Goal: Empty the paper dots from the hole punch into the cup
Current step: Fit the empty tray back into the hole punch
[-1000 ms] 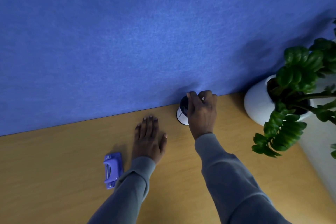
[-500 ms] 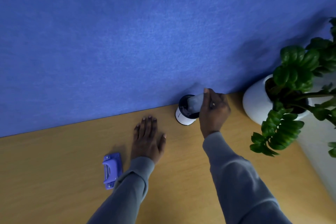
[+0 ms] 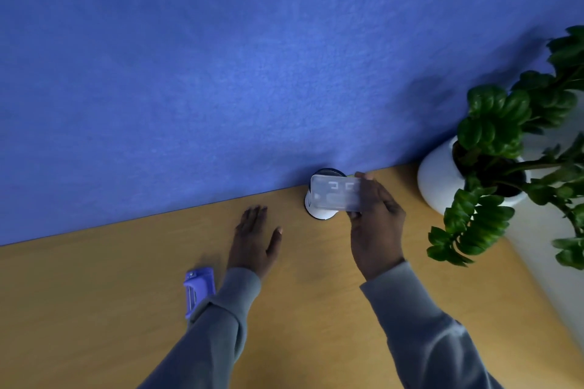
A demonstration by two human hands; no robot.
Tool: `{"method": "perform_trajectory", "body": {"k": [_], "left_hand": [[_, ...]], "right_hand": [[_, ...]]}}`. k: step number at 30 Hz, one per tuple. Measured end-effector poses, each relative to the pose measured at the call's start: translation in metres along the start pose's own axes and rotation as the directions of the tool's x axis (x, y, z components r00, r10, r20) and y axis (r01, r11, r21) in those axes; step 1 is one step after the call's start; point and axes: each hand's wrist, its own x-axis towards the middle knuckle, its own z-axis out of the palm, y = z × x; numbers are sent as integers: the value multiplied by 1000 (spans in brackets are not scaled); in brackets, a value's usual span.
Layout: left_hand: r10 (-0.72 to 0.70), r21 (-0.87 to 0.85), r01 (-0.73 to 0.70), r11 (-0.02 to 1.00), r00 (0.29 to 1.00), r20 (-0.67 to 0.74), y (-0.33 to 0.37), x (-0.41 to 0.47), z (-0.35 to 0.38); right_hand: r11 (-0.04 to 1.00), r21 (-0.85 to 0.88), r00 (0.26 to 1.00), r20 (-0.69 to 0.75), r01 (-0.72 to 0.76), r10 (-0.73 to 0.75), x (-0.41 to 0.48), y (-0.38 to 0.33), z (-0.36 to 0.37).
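Tray [image 3: 335, 196], the hole punch's clear dot catcher, now lies flat in front of the cup [image 3: 320, 213] by the blue partition [image 3: 221, 73]; a second ago it was tipped into the mouth. I judge the dumping done. My right hand [image 3: 376, 218] pinches its end. My left hand [image 3: 256, 238] rests open on the desk [image 3: 94, 309], beside the purple hole punch [image 3: 198, 290].
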Motion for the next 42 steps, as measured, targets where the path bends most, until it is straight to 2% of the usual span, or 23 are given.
{"method": "perform_trajectory", "body": {"k": [2,4,5,6,7,8,9,10,12,19,22,26,30,34,38,42], "left_hand": [[-60,-160,53,986,997,-38,11,0,-23],[-217,-360,224,906,974,62,26,-4,-52],[-324,-515,372,772,928,184,33,-7,-63],[-391,-649,496,576,865,314,39,-10,-72],[-422,-705,587,397,799,428,45,-12,-83],[-421,-712,647,273,746,516,48,-17,-96],[-399,-693,688,216,710,580,51,-20,-106],[-378,-670,715,200,687,621,54,-23,-116],[-345,-648,722,241,688,638,56,-30,-134],[-308,-677,632,377,775,551,49,-45,-153],[-307,-707,596,380,802,512,48,-51,-157],[-328,-758,538,369,838,436,54,-58,-163],[-362,-785,503,363,852,379,64,-71,-165],[-452,-769,491,411,842,295,73,-91,-162],[-557,-813,468,346,800,223,89,-109,-157],[-607,-844,476,248,755,248,91,-115,-156]], "right_hand": [[997,16,995,62,-73,72,-11,3,2],[992,8,984,133,-123,121,-23,10,4],[988,-14,976,159,-151,151,-29,15,4],[982,-41,966,177,-182,187,-35,20,4],[975,-70,956,191,-211,221,-40,25,4],[966,-103,945,206,-238,255,-48,30,4],[958,-130,934,219,-257,281,-53,35,3],[952,-154,926,236,-265,296,-58,40,2],[945,-193,912,270,-264,310,-68,45,3],[950,-202,895,335,-238,296,-85,44,20],[943,-138,871,363,-301,331,-93,40,24],[859,39,798,394,-510,456,-105,42,29],[782,195,736,527,-592,426,-115,51,28],[748,224,703,579,-624,413,-117,48,30],[734,166,629,656,-659,417,-117,44,32],[688,88,521,723,-721,454,-117,46,31]]}}
